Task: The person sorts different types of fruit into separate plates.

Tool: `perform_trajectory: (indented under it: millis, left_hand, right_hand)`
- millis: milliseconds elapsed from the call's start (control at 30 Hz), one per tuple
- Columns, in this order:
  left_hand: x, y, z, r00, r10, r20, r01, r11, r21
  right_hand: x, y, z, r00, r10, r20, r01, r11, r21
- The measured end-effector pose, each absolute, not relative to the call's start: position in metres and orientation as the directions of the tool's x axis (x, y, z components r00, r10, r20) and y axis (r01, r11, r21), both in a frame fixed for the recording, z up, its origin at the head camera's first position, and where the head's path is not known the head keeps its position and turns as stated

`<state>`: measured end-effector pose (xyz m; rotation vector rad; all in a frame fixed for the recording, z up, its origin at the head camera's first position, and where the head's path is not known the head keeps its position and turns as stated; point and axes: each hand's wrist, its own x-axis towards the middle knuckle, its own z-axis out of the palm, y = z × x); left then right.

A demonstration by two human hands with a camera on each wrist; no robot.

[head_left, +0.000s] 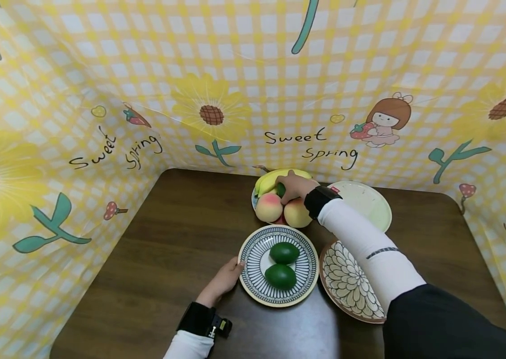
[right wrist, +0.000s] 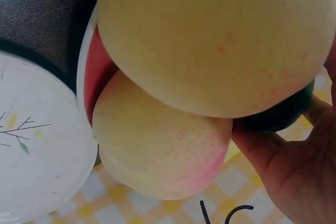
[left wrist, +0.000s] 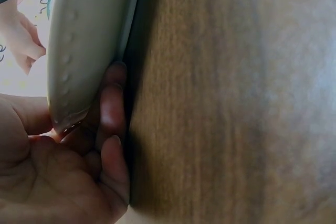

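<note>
Black sleeve (head_left: pixel 441 321) leads to the right hand (head_left: pixel 297 186), whose fingers grip a dark-green oval fruit (head_left: pixel 281 189), peaches (head_left: pixel 269 207) beside them; the left hand (head_left: pixel 224 280) pinches a striped plate (head_left: pixel 253 279), two green fruits (head_left: pixel 284 253) beyond its fingertips.

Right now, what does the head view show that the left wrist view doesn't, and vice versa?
Head only: the bananas, two peaches, the petal-patterned plate, the pale plate behind it, and the patterned upper face of the striped plate.

Left wrist only: raised dots on the striped plate's outer side, and the left hand's fingers under its rim.

Both: that plate, the left hand at its edge, the right hand, some green fruit, the wooden table and part of the printed cloth.
</note>
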<state>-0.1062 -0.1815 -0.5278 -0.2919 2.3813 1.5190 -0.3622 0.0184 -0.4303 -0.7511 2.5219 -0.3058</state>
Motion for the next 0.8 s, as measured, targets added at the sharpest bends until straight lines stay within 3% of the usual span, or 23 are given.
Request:
perform_trajectory:
  millis: [567, 800]
  left_hand:
    - [-0.105, -0.180, -0.529, -0.940, -0.012, -0.340, -0.312, 0.423, 0.850]
    - [-0.105, -0.179, -0.528, -0.951, -0.021, -0.307, -0.288, 0.412, 0.864]
  right_hand:
    - [-0.357, 0.034, -0.433, -0.759, -0.603, -0.247, -0.451, 0.759, -0.469]
    - [-0.348, 0.034, -0.434, -0.807, -0.579, -0.114, -0.445, 0.723, -0.528]
